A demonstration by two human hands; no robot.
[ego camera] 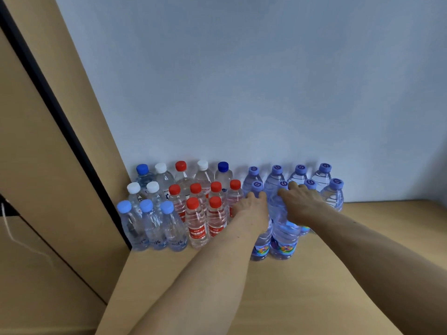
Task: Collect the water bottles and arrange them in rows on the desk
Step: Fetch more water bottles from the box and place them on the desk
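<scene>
The left hand [251, 207] curled round the shoulder of one purple-capped bottle [262, 243], just under its cap; the right hand [302, 199] held the neighbouring purple-capped bottle [283, 228] the same way, fingers wrapped over the neck; neither hand held loosely. Both bottles stood upright on the wooden desk [314, 286], long axes vertical and directly below the grips, touching side by side at the front of the purple group, nearest the person. The left hand lay closer to the red-capped bottles [197, 226], the right closer to the bare desk on the right, so any further placing likely ran that way. The bottles were clear ribbed plastic, soft-walled by the look, with bright labels low down; pale-blue-capped bottles [152, 226] closed the far left, beside a tan panel [72, 141]; a plain wall [242, 93] backed the rows.
</scene>
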